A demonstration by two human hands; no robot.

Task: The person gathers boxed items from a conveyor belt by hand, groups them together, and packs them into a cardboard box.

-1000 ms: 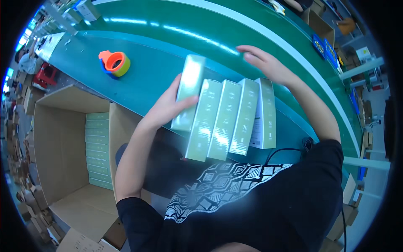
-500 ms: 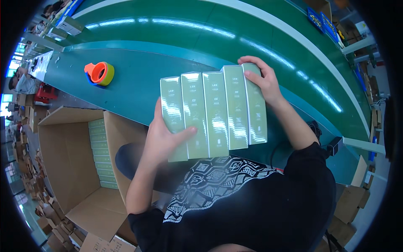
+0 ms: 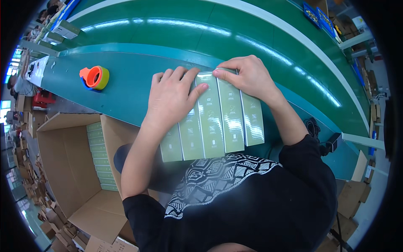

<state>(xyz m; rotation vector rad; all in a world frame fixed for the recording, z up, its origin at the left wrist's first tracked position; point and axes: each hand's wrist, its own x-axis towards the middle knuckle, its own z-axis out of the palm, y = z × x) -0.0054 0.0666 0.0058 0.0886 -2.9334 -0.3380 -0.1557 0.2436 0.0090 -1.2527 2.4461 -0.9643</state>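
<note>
Nearest the viewer, the person in a black patterned top stands at the edge of the green conveyor table [image 3: 126,90]. To the person's left and below table level sits an open brown cardboard carton [image 3: 63,168], with a column of pale green boxes [image 3: 100,155] stacked along its inner wall.

On the table edge directly in front of the person lie four long, flat, pale green glossy cardboard boxes [image 3: 214,122], side by side with long edges touching. The left hand [image 3: 172,98] lies flat and spread on the two left boxes, palm down, fingers extended, pressing rather than clasping. The right hand [image 3: 247,75] is curled over the far end of the row, fingertips on the top edges of the right-hand boxes; it grips no single box.

The boxes appear light and stiff, with a slick film surface likely to slide. As a judgement, the row is best held by squeezing the two outer long sides together.

Farther out on the table sits an orange and yellow tape dispenser [image 3: 95,77], well apart from the row.
</note>
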